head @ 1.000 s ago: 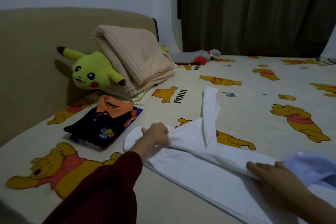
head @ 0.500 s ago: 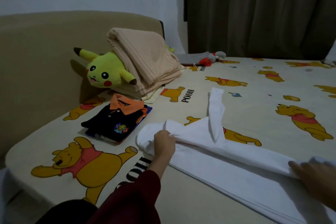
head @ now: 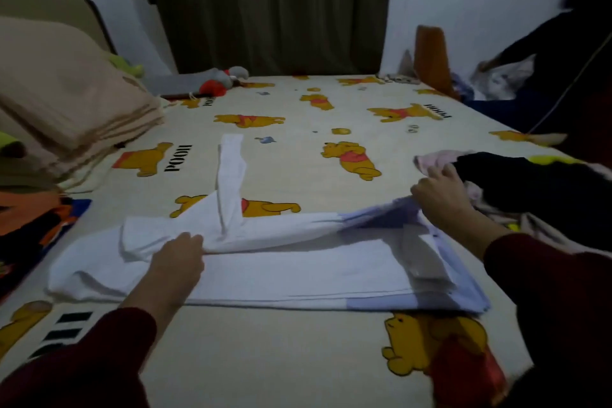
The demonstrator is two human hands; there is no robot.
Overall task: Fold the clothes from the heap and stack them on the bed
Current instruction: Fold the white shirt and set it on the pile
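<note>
Shirt (head: 281, 262) mid-fold, flat across the bed (head: 298, 358).
Left hand (head: 177, 258) pinching the folded edge, right hand (head: 437, 197) gripping the hem by the heap (head: 536, 189). Loose sleeve (head: 231, 175) sticking out, could bunch up under an uneven pull.

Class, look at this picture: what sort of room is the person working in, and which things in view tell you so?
Most likely a bedroom, perhaps a child's. The person folds a white garment on a bed with a cartoon-bear sheet; a folded beige blanket lies by the headboard, and dark curtains hang behind.
</note>
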